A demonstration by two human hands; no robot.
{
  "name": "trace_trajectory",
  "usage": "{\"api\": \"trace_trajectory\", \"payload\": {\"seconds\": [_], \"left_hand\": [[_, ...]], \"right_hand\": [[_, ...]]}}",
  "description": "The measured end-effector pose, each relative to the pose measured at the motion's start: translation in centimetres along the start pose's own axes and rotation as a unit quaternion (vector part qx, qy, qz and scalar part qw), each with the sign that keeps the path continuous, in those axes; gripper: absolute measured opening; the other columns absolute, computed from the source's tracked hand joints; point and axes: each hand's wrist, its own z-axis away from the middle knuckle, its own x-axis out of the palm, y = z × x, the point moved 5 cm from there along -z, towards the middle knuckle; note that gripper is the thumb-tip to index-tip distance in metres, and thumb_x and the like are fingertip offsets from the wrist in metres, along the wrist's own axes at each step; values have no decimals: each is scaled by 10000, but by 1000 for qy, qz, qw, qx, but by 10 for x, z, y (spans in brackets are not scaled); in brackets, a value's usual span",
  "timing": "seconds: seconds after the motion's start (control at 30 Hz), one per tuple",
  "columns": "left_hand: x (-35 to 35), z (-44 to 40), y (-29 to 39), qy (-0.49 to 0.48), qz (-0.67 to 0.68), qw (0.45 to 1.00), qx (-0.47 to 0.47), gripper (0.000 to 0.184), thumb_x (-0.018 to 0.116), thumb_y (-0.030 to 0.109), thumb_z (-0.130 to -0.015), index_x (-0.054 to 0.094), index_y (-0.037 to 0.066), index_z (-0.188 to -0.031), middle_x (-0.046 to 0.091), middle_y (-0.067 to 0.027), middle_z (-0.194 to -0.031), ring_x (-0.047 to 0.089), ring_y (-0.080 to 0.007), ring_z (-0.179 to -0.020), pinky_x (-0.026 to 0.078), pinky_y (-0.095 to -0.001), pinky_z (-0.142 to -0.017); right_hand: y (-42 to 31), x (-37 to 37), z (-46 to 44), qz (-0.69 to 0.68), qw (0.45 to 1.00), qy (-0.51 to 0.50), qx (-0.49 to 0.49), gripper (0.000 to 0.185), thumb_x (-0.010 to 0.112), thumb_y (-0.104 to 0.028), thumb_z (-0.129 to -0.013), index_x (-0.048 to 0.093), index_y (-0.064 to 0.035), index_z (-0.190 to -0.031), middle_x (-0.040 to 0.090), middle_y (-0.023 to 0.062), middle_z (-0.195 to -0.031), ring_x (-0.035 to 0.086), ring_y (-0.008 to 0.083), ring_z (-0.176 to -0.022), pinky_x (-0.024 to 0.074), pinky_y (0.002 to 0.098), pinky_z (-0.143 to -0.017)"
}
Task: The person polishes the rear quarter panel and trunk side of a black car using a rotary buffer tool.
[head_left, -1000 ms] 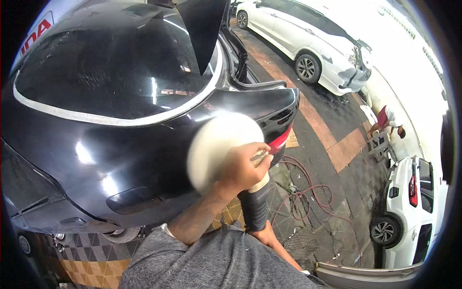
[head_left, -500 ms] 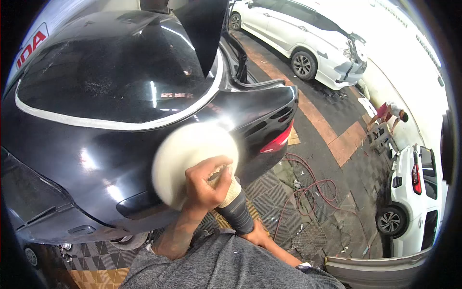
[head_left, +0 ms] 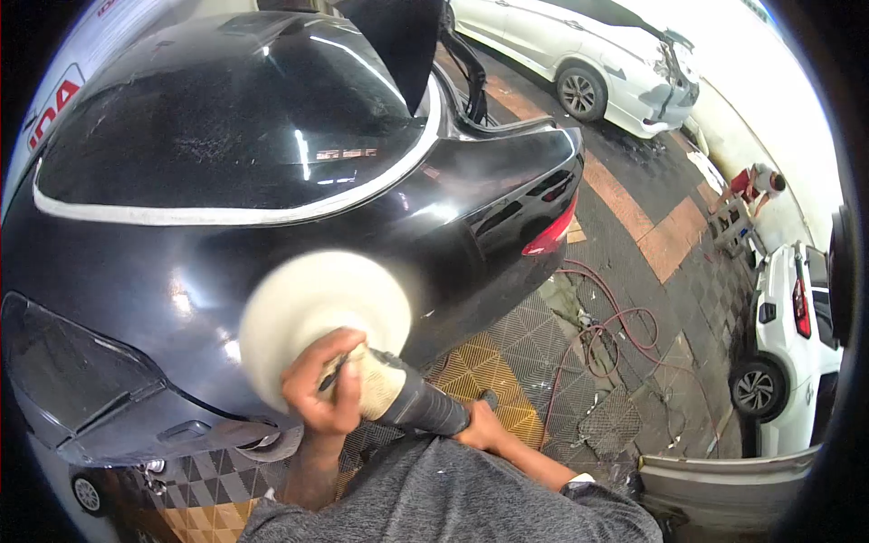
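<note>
My left hand (head_left: pixel 324 385) is closed around the front of a polisher (head_left: pixel 425 407), near its head. On the polisher's black rear handle, my right hand (head_left: pixel 480 425) is wrapped. A wide cream pad (head_left: pixel 317 294), blurred by spinning, lies against the side panel of a black car (head_left: pixel 471 204), below the rear window. White tape (head_left: pixel 172 215) edges that window (head_left: pixel 235 127). Part of the pad is hidden behind my left hand.
A red taillight (head_left: pixel 552 231) sits at the car's rear corner. A red hose (head_left: pixel 625 317) coils on the tiled floor. White cars (head_left: pixel 579 45) stand behind and at the right, where another person (head_left: pixel 759 184) bends over. A grey panel edge (head_left: pixel 724 466) is close at lower right.
The polisher has moved left and slightly down along the panel, away from the taillight, and its handle now lies flatter. Both hands went with it. The view has shifted a little.
</note>
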Motion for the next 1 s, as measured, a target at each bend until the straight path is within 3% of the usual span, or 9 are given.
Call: {"api": "trace_trajectory", "payload": {"seconds": [0.07,0.27,0.43,0.67,0.83,0.93,1.0], "left_hand": [[-8,10,-3,43,71,996,-14,304,561,53,-808,691,-72,-1052,736,-223,-957,724,-296,-872,584,-394,-820],[20,15,-9,43,87,995,-12,313,531,62,-829,663,-85,-1071,722,-241,-972,709,-288,-865,581,-395,-812],[73,-1,-5,23,77,996,-28,295,539,41,-832,669,-92,-1062,725,-239,-969,710,-285,-871,577,-384,-815],[184,-32,1,6,104,994,-41,319,541,88,-868,661,-121,-1077,707,-251,-991,682,-293,-901,552,-405,-854],[270,-65,1,3,71,996,-57,273,579,63,-852,714,-74,-1047,743,-163,-922,700,-205,-860,542,-309,-806],[274,-60,4,41,48,996,-67,279,578,75,-845,714,-79,-1034,743,-175,-921,704,-216,-858,547,-320,-804],[261,-51,14,64,-1,997,-41,329,559,132,-839,706,-101,-1019,737,-205,-943,708,-259,-860,563,-354,-798]], "right_hand": [[-8,-6,-5,18,1000,1,-26,529,780,-365,-613,726,31,-959,724,266,-902,723,405,-875,549,466,-805],[-6,-38,2,13,1000,-25,-6,466,762,-348,-634,729,12,-927,725,259,-917,703,441,-877,550,480,-799],[1,-88,3,1,999,-25,23,463,749,-333,-662,728,9,-974,727,260,-936,703,440,-906,539,479,-846],[68,-177,-7,10,1000,-2,17,564,760,-391,-625,736,-20,-1050,737,242,-984,705,426,-952,544,480,-868],[110,-236,-18,-5,999,15,42,509,767,-400,-614,749,4,-923,730,256,-883,713,426,-853,556,462,-809],[115,-251,-29,29,999,-30,10,490,808,-330,-621,720,53,-913,731,243,-867,741,360,-826,557,436,-746],[114,-256,-38,29,998,-55,-15,494,783,-359,-619,734,26,-925,728,253,-884,726,399,-851,554,457,-782]]}}
